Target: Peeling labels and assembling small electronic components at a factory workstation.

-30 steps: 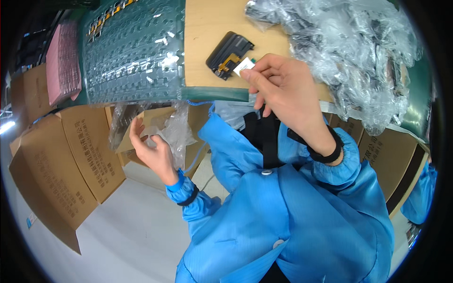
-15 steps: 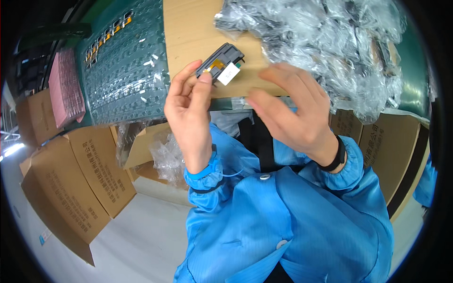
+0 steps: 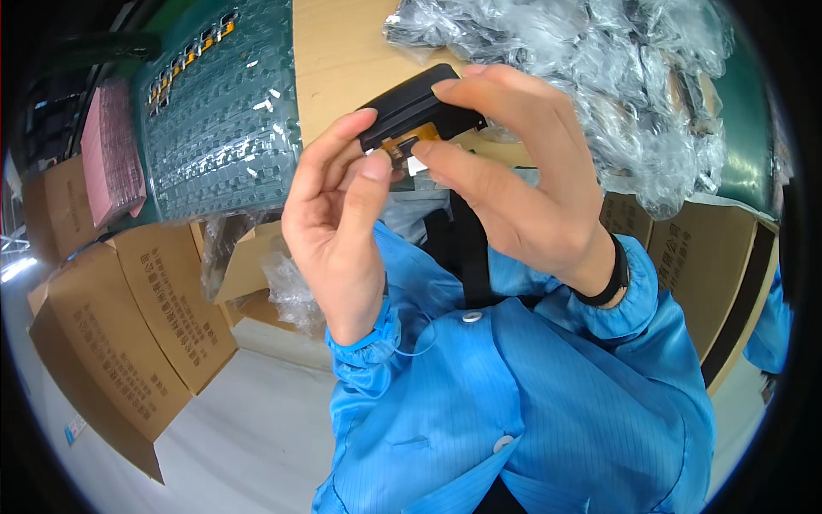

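Note:
A small black electronic module (image 3: 413, 104) is held up between my two hands, tilted, over the near edge of the tabletop. An orange flex cable (image 3: 425, 133) shows along its lower side, and a bit of white label (image 3: 416, 166) peeks out below. My left hand (image 3: 336, 218) pinches the module's left end between thumb and fingertips. At the other end my right hand (image 3: 539, 176) grips it, a fingertip on top and the thumb by the flex cable. The fingers partly cover the module's underside.
A heap of clear plastic bags (image 3: 582, 77) lies at the right of the brown board (image 3: 334, 60). To the left is a clear blister tray (image 3: 223, 137) with several orange-and-black parts (image 3: 193, 56). Pink sheets (image 3: 111, 154) are stacked beyond it. Open cardboard boxes (image 3: 128, 325) stand below.
My right hand has come left and taken hold of the module. The module has turned, so its plain black face now shows, and it has been raised slightly.

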A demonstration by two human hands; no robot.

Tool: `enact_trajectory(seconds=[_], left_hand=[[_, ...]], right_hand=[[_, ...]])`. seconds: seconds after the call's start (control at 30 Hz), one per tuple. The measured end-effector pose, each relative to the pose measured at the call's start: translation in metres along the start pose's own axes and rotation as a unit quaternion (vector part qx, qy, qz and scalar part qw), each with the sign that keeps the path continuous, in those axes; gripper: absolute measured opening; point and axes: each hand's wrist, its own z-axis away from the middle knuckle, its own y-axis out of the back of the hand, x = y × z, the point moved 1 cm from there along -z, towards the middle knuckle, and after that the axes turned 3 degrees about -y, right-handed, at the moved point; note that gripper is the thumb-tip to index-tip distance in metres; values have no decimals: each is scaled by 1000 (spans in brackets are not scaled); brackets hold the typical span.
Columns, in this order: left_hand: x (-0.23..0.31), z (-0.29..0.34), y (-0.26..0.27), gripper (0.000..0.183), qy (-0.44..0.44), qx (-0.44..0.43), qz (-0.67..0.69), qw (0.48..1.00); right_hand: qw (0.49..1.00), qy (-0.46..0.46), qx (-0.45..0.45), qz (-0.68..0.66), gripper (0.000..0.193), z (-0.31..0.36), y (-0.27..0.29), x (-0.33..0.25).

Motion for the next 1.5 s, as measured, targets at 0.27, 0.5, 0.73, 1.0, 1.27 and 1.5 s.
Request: enact_trajectory(seconds=[0.27, 0.5, 0.73, 1.0, 1.27, 1.5], left_hand=[[9, 12, 4, 27, -27, -31, -70, 997], [7, 7, -4, 24, -75, -30, -91, 993], [4, -1, -8, 18, -60, 8, -29, 998], [5, -1, -14, 18, -47, 6, -23, 999], [7, -4, -27, 16, -56, 56, -3, 997], [-4, -4, -39, 36, -81, 64, -11, 995]], right_hand=[[966, -218, 19, -139, 22, -6, 13, -9], [957, -241, 28, -159, 20, -12, 14, -8], [956, -246, 43, -156, 25, -15, 17, -13], [728, -478, 36, -490, 16, -2, 2, -11], [740, -459, 59, -488, 14, -4, -9, -15], [732, -476, 160, -460, 9, -5, -24, -21]])
